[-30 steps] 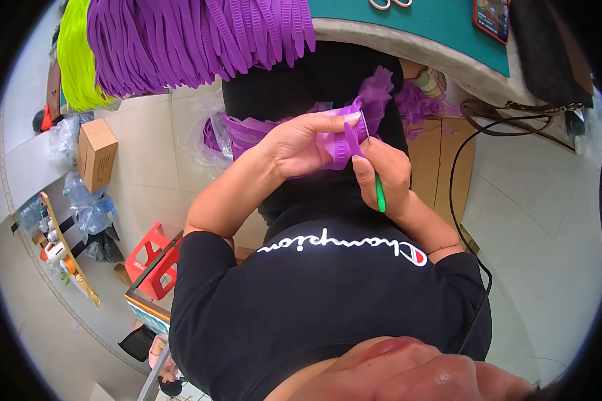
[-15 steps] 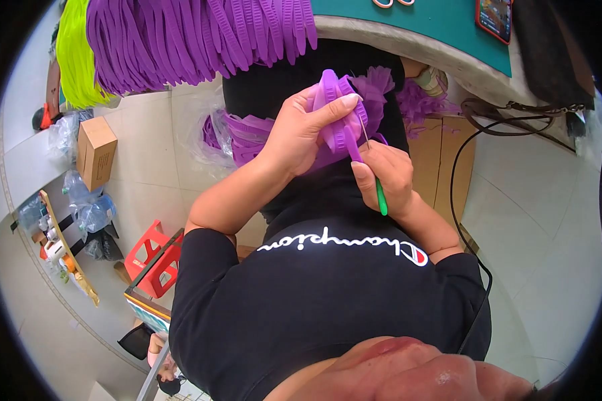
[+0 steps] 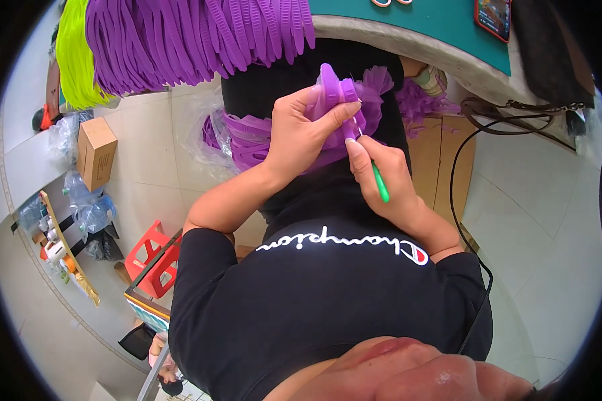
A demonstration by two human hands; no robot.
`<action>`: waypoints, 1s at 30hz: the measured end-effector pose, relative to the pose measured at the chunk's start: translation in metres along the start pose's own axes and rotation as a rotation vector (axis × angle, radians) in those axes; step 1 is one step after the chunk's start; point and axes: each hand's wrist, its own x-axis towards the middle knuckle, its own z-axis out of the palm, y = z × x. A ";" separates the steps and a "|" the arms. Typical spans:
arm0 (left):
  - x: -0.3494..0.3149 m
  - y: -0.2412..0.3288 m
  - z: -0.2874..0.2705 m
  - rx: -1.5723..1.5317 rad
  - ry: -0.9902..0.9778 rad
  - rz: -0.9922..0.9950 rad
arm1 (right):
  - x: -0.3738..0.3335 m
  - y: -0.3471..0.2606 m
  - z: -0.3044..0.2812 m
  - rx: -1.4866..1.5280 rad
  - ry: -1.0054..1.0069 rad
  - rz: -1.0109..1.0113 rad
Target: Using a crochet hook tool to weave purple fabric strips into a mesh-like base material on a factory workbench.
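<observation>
Gripping a purple strap (image 3: pixel 326 90), left hand (image 3: pixel 298 134) has thumb and fingers closed on it, over the lap. Right hand (image 3: pixel 384 164) grip closed round a green-handled blade (image 3: pixel 380 182). Change versus half a second ago: right hand nudged left, handle tilted more, left thumb a bit lower, so hands sit closer and blade works right beside the thumb. Can't tell if it's cutting in; contact hidden. More purple straps (image 3: pixel 251 137) lie left of the held one, purple scraps (image 3: pixel 423 105) far right, near the worktop (image 3: pixel 435 23).
</observation>
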 end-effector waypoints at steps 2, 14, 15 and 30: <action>-0.001 0.000 -0.003 0.028 -0.007 0.021 | 0.000 -0.001 -0.008 0.140 -0.093 0.195; 0.000 0.010 -0.007 -0.179 -0.086 -0.170 | 0.027 0.026 -0.007 0.388 0.107 0.175; 0.000 0.011 -0.008 -0.074 -0.071 -0.112 | 0.027 0.026 -0.008 0.380 0.071 0.156; 0.033 -0.018 -0.062 0.363 0.236 0.132 | -0.040 0.031 -0.042 1.055 -0.027 -0.037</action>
